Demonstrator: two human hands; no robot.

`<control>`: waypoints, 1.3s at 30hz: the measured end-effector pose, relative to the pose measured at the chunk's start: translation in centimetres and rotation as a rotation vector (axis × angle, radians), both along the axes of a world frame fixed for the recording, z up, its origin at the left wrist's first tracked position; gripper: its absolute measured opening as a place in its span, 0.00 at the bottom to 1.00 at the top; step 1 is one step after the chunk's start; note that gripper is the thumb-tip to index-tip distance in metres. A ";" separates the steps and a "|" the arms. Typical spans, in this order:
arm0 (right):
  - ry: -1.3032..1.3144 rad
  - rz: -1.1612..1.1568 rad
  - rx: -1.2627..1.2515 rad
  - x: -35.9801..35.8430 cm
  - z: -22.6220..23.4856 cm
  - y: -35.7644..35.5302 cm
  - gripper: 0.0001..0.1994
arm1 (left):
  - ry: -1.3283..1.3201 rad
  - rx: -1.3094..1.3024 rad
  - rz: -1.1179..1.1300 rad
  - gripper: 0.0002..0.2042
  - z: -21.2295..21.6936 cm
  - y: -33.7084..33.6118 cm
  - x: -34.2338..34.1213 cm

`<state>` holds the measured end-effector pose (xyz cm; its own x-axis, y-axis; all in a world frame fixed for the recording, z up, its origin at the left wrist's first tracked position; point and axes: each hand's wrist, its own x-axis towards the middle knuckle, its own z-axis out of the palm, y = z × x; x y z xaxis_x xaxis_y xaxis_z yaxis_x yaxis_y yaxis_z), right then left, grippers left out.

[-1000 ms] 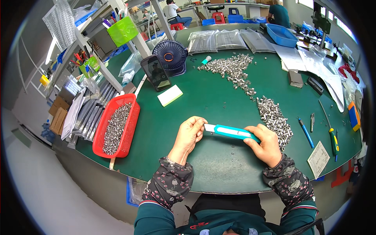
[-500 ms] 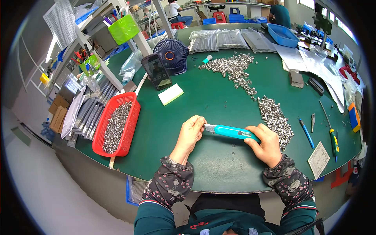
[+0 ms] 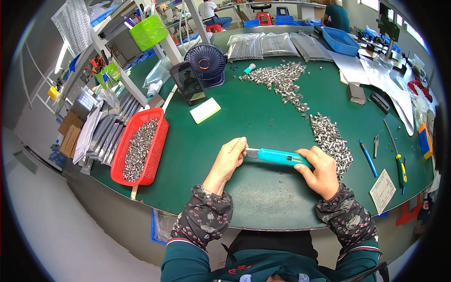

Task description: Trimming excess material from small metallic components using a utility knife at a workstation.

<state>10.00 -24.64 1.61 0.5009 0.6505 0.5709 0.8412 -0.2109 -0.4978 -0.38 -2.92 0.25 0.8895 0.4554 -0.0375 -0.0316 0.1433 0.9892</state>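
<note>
My right hand (image 3: 320, 172) is closed around the handle of a teal utility knife (image 3: 277, 157), which lies almost level over the table. Its short grey blade (image 3: 252, 152) points left, its tip close against the fingers of my left hand (image 3: 229, 159). Thumb and forefinger of that hand are pinched together; whatever they hold is too small and hidden to make out. Just right of my right hand lies a pile of small silvery metal rings (image 3: 331, 143). A second heap of metal rings (image 3: 277, 77) spreads farther back on the green table (image 3: 211, 136).
At the left edge stands a red plastic basket (image 3: 162, 145) with metal rings. Behind it are a phone (image 3: 189, 83), a dark fan (image 3: 206, 64) and a notepad (image 3: 205, 110). To the right lie a blue pen (image 3: 368, 159), a screwdriver (image 3: 400, 169) and a paper label (image 3: 383, 191).
Hardly anything differs. The knife handle is rolled slightly, and both hands stay in nearly the same place.
</note>
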 end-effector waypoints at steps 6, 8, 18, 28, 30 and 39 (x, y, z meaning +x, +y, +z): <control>-0.049 -0.011 0.014 -0.1 0.2 0.0 0.12 | 0.037 -0.011 -0.046 0.15 0.1 0.3 -0.1; -0.067 -0.009 0.021 -0.1 0.3 0.1 0.12 | 0.039 -0.018 -0.052 0.15 0.1 0.4 -0.2; 0.030 0.089 0.050 0.5 0.3 -0.1 0.12 | -0.049 -0.199 -0.041 0.13 -0.1 0.3 -0.1; 0.077 0.084 0.029 0.6 0.1 -0.1 0.12 | -0.167 -0.354 -0.098 0.06 -0.1 0.5 -0.2; 0.087 0.087 0.025 0.5 0.2 -0.1 0.12 | -0.164 -0.353 -0.108 0.06 -0.1 0.5 -0.2; 0.092 0.076 0.014 0.6 0.1 -0.2 0.13 | -0.102 -0.302 -0.134 0.06 -0.3 0.9 -0.4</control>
